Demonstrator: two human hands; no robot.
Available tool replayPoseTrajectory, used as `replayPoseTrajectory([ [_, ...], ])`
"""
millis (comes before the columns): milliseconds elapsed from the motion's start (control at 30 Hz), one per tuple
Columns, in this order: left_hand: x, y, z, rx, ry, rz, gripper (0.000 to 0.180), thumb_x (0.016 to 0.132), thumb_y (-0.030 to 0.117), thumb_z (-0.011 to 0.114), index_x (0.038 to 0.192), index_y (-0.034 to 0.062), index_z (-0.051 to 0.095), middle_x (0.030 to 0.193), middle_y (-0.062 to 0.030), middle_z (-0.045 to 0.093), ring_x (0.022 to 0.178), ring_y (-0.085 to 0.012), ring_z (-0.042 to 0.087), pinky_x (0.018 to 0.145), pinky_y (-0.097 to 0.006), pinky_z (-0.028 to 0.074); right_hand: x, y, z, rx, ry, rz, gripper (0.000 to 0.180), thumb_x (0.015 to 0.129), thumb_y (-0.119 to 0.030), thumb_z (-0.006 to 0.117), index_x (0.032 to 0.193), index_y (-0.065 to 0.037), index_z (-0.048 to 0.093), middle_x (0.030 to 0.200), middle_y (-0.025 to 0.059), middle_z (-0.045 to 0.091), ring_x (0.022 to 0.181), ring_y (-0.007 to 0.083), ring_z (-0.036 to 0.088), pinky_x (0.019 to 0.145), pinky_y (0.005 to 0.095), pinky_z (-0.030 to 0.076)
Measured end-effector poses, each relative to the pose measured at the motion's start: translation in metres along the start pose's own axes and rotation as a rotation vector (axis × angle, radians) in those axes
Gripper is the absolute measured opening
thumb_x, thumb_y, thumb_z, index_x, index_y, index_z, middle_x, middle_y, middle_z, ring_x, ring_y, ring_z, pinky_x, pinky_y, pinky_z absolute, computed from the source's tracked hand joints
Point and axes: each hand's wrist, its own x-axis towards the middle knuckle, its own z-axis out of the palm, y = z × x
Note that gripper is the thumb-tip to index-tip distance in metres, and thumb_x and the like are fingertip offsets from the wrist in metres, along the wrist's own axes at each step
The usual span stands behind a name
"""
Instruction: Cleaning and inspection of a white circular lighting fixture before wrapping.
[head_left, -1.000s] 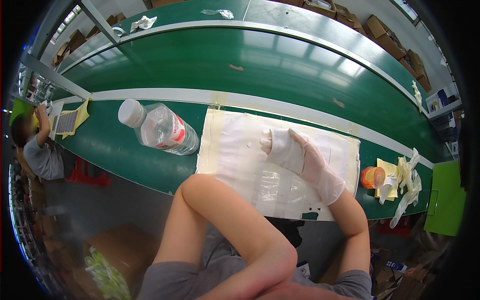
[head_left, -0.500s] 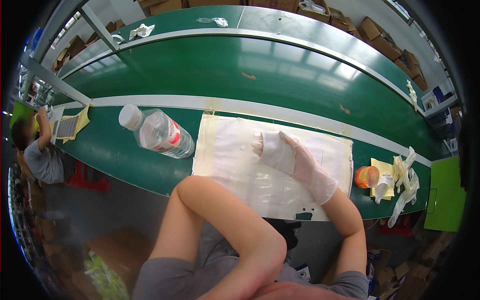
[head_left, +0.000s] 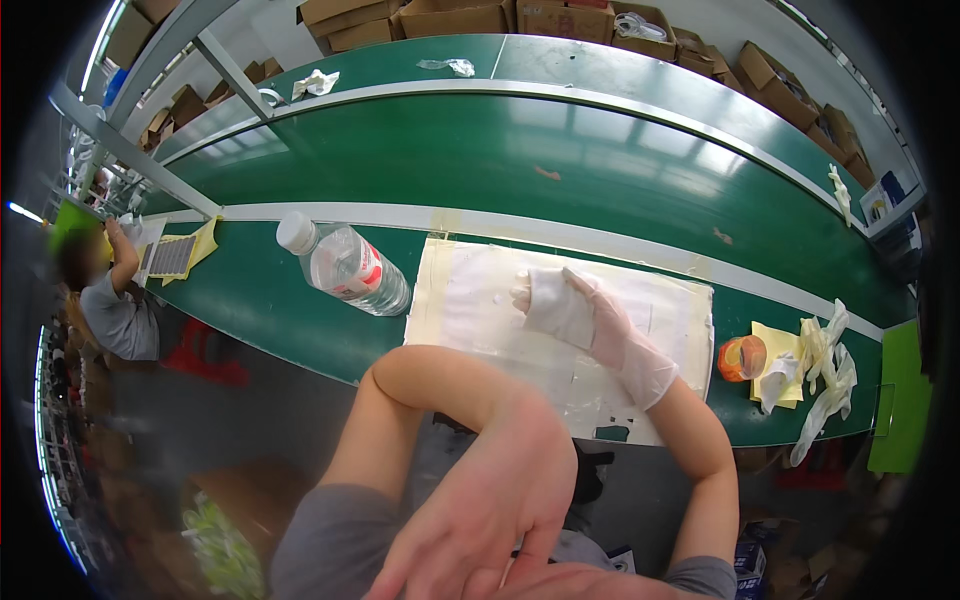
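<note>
My right hand (head_left: 622, 345), in a thin white glove, rests over the white-covered board (head_left: 480, 300). It is closed on a folded white cloth (head_left: 560, 308), with the thumb lying along the cloth's upper edge. Pale fingertips show past the cloth's left end; whether they are my own gloved fingers I cannot tell. Bare and close to the camera, my left hand (head_left: 480, 490) is raised at the lower edge, bent at the wrist toward me. Its visible fingers are apart, and their tips run out of view. A thin pale strand shows beside them.
A clear plastic bottle (head_left: 350, 265) with a white cap stands left of the board. To its right are an orange-labelled container (head_left: 741, 358), yellow paper (head_left: 778, 345) and crumpled gloves (head_left: 826, 370). A person (head_left: 115, 300) sits at the far left. Cardboard boxes (head_left: 460, 18) line the back.
My left hand has come into view at the lower edge, where mostly the forearm and elbow showed before. The whole view has shifted slightly. My right hand keeps hold of the cloth.
</note>
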Motion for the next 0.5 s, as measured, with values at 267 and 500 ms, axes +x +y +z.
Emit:
replayPoseTrajectory([
  [267,-0.008,0.005,0.005,-0.106,-0.035,0.046,0.044,0.091,0.019,0.044,0.127,-0.0045,0.049,0.144,-0.0165,0.044,0.138,-0.0312,0.035,0.121,-0.055,0.012,-0.004,-0.001,0.006,-0.121,-0.030,0.008,0.058,0.104,-0.036,0.034,0.139,0.009,0.041,0.136,0.0240,0.053,0.130,0.0333,0.050,0.112,0.0428,0.036],
  [500,-0.001,0.009,0.012,0.155,-0.031,0.009,0.044,0.096,0.013,0.040,0.138,0.0016,0.042,0.150,-0.0139,0.039,0.141,-0.0264,0.032,0.120,-0.044,0.017,-0.004,-0.002,0.005,-0.131,-0.035,0.001,0.057,0.104,-0.036,0.033,0.139,0.009,0.041,0.137,0.0234,0.053,0.131,0.0319,0.049,0.112,0.0424,0.036],
])
